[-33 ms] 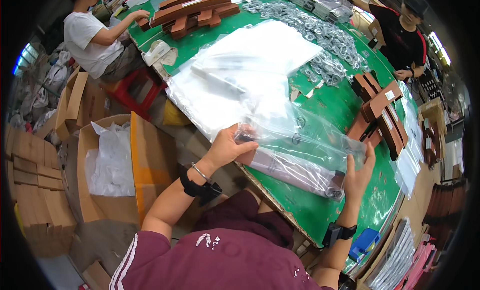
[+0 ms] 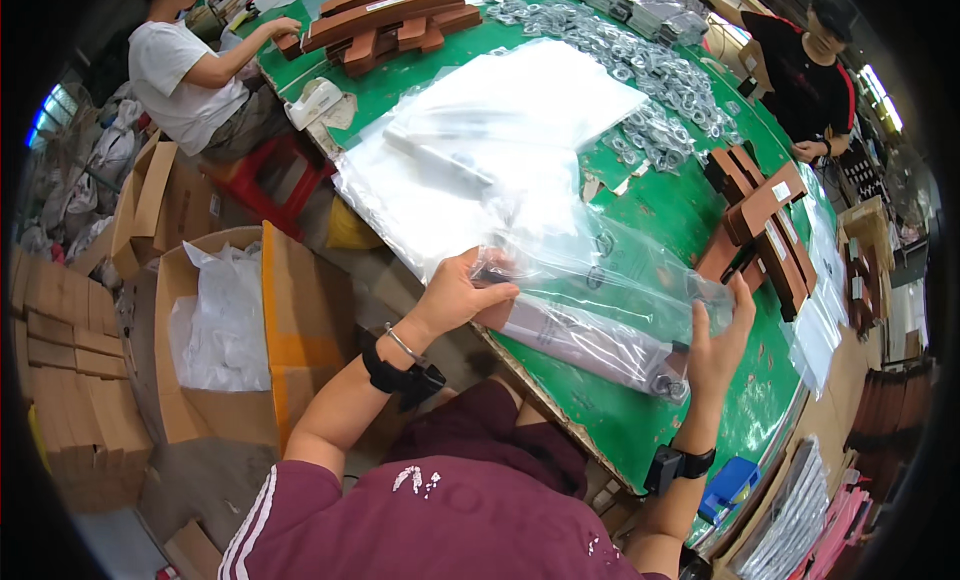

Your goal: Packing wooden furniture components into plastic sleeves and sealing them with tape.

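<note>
A clear plastic bag (image 2: 640, 270) is stretched between my hands at the table's near edge. Inside or under its near side lies a long brownish piece (image 2: 590, 345); which of the two I cannot tell. A small ring-like metal part (image 2: 668, 387) shows at the piece's right end. My left hand (image 2: 468, 288) pinches the bag's left end between thumb and fingers. At the opposite end, my right hand (image 2: 722, 330) has its fingers curled around the bag's corner. Just beyond lies a broad heap of clear plastic bags (image 2: 520, 100).
Brown curved pieces are stacked on the green table (image 2: 640, 220) at right (image 2: 770, 220) and far left (image 2: 390, 20). Many bagged metal rings (image 2: 650, 70) cover the back. Left of me stands an open carton (image 2: 215, 405). Two people (image 2: 190, 80) (image 2: 810, 80) are across the table.
</note>
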The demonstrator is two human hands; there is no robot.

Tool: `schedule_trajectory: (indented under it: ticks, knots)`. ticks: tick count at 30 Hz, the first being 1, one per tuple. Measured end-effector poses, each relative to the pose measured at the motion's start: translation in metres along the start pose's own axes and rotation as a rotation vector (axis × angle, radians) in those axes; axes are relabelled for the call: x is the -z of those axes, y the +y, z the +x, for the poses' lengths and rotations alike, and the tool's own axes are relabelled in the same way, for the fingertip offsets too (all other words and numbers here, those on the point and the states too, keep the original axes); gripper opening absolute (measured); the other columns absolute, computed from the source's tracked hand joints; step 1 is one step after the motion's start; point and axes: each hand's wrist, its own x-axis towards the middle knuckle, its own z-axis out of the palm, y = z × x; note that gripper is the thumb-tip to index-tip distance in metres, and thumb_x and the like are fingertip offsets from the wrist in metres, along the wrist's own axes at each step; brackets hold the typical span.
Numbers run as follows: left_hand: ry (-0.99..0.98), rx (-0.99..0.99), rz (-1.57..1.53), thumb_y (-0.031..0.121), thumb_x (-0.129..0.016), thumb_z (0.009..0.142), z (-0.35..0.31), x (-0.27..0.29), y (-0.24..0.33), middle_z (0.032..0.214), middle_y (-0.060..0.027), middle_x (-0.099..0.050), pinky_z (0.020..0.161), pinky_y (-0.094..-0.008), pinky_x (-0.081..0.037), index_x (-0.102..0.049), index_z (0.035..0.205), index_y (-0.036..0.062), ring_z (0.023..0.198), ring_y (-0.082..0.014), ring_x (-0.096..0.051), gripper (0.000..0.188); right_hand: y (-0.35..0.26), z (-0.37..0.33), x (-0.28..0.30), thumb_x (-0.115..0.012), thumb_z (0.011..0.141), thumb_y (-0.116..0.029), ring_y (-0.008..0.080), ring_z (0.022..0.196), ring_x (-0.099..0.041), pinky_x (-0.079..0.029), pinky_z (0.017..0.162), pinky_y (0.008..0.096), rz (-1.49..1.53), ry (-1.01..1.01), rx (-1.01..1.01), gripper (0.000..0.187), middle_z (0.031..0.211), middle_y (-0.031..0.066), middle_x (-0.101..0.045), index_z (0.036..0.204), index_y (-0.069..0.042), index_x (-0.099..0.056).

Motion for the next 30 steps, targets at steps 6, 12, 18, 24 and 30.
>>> schedule_trajectory:
  ticks: [6, 12, 18, 24, 30]
  knots:
    - [-0.035, 0.013, -0.060, 0.010, -0.078, 0.082, -0.003, 0.003, -0.007, 0.097, -0.0040, -0.070, 0.079, -0.0258, -0.053, -0.067, 0.109, 0.0009, 0.086, -0.0081, -0.063, 0.030, -0.084, 0.062, -0.081, -0.084, 0.074, -0.025, 0.0345, 0.131, -0.046, -0.038, 0.109, 0.0417, 0.306, -0.602, 0.253, 0.085, 0.142, 0.0212, -0.048, 0.142, 0.002, -0.040]
    - [-0.084, -0.057, -0.031, 0.009, -0.075, 0.084, -0.001, 0.000, -0.002, 0.101, -0.0037, -0.070, 0.081, -0.0260, -0.053, -0.066, 0.113, 0.0018, 0.089, -0.0092, -0.063, 0.032, -0.096, 0.098, -0.155, -0.081, 0.082, -0.024, 0.0243, 0.111, -0.059, -0.046, 0.096, 0.0353, 0.610, -1.111, 0.036, 0.066, 0.122, 0.0177, -0.061, 0.132, 0.004, -0.050]
    - [-0.103, -0.005, 0.029, 0.018, -0.075, 0.084, 0.000, 0.005, 0.008, 0.100, -0.0112, -0.071, 0.083, -0.0305, -0.054, -0.063, 0.121, 0.0037, 0.089, -0.0161, -0.068, 0.042, -0.121, 0.090, -0.158, -0.075, 0.084, -0.010, 0.0071, 0.067, -0.057, -0.045, 0.062, 0.0224, 1.071, -0.917, -0.153, 0.016, 0.077, 0.0007, -0.063, 0.085, -0.003, -0.061]
    - [-0.208, 0.002, 0.143, 0.020, -0.075, 0.086, 0.008, 0.008, 0.007, 0.104, -0.0060, -0.072, 0.086, -0.0275, -0.051, -0.058, 0.130, 0.0039, 0.092, -0.0104, -0.063, 0.050, -0.116, 0.084, -0.167, -0.076, 0.081, -0.008, 0.0074, 0.073, -0.058, -0.046, 0.064, 0.0233, 1.046, -0.602, -0.126, 0.015, 0.078, 0.0006, -0.063, 0.080, -0.003, -0.062]
    - [-0.166, -0.018, 0.098, 0.021, -0.074, 0.085, 0.008, 0.004, 0.000, 0.101, -0.0119, -0.072, 0.085, -0.0321, -0.054, -0.056, 0.132, 0.0040, 0.093, -0.0176, -0.067, 0.054, -0.129, 0.097, -0.125, -0.075, 0.083, -0.016, 0.0198, 0.071, -0.064, -0.051, 0.066, 0.0313, 0.618, -0.384, 0.326, 0.017, 0.081, 0.0068, -0.069, 0.084, -0.002, -0.066]
